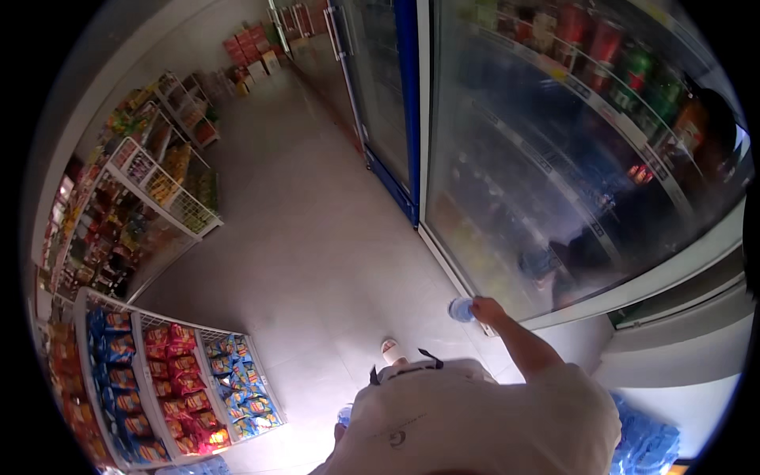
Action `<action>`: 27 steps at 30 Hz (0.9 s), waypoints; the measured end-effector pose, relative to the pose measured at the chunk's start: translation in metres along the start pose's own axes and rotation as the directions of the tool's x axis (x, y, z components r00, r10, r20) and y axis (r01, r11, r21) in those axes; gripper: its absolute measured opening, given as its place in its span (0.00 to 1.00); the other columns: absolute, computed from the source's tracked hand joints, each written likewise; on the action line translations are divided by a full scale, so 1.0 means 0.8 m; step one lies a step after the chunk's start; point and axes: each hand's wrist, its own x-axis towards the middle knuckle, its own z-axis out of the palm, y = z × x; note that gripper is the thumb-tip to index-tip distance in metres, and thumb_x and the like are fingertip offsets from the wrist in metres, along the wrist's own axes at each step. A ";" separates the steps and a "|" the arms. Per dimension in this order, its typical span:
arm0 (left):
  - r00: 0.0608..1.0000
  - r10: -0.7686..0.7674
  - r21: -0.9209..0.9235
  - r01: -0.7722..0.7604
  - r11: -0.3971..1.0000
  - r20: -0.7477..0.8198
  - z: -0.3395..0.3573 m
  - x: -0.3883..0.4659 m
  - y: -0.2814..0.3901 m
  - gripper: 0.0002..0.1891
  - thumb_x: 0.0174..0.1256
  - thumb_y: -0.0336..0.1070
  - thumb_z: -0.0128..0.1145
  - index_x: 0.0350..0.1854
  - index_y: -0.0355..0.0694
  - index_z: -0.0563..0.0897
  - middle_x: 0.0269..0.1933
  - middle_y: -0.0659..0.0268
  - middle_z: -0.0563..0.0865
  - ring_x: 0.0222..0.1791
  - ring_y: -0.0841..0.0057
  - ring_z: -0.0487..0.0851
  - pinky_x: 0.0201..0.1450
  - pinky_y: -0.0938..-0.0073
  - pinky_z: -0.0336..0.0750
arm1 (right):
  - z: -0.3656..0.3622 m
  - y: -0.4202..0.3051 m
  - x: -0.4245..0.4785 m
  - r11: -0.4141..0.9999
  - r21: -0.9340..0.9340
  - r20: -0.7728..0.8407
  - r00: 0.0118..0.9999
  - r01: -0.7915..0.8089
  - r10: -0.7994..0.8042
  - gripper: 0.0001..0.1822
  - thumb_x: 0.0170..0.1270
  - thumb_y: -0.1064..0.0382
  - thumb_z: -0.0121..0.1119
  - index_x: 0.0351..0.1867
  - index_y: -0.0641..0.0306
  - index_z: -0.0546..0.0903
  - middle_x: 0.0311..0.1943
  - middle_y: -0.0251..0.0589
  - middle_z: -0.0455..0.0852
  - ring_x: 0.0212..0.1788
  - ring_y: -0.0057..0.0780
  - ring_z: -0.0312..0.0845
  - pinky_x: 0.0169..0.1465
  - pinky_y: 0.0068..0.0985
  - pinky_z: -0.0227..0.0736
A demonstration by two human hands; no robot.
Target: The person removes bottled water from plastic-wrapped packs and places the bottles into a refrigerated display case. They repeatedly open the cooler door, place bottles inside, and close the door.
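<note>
My right hand is closed on a clear blue-tinted plastic bottle, held low beside the bottom corner of a glass-doored drinks cooler. Cans and bottles stand on the cooler's upper shelf behind the glass, which looks shut near my arm. At the lower edge, my left hand shows only in part beside my white shirt. It is at another clear blue-tinted bottle, mostly hidden by my body; the fingers' hold on it is hard to see.
Racks of blue and red snack bags stand at the lower left, with more shelves beyond. A blue-framed cooler adjoins the near one. Stacked cartons lie at the far end of the tiled floor. Bottle packs sit lower right.
</note>
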 end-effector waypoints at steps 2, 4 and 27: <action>0.987 0.155 0.340 -0.156 0.927 0.032 -0.024 0.042 0.018 0.10 0.42 0.35 0.51 0.25 0.38 0.66 0.24 0.61 0.69 0.24 0.69 0.70 0.26 0.66 0.70 | -0.021 -0.035 0.040 0.998 -0.050 0.017 0.999 0.033 -0.032 0.14 0.57 0.52 0.51 0.31 0.61 0.76 0.30 0.50 0.81 0.35 0.51 0.76 0.39 0.43 0.70; 0.966 0.250 0.529 -0.249 0.811 0.071 -0.045 0.082 0.040 0.11 0.40 0.35 0.53 0.25 0.37 0.67 0.24 0.61 0.70 0.24 0.70 0.71 0.26 0.67 0.70 | -0.038 -0.062 0.062 0.993 -0.102 0.000 0.998 0.057 -0.058 0.13 0.57 0.53 0.51 0.30 0.61 0.76 0.28 0.49 0.81 0.34 0.50 0.77 0.38 0.41 0.70; 0.884 -0.318 -0.100 0.371 0.923 0.343 0.106 0.530 0.602 0.11 0.50 0.40 0.55 0.26 0.40 0.69 0.21 0.66 0.70 0.18 0.76 0.69 0.21 0.74 0.66 | -0.119 -0.191 0.311 0.958 0.059 -0.173 0.942 -0.280 0.286 0.09 0.58 0.54 0.52 0.36 0.51 0.77 0.24 0.44 0.82 0.29 0.46 0.78 0.33 0.40 0.71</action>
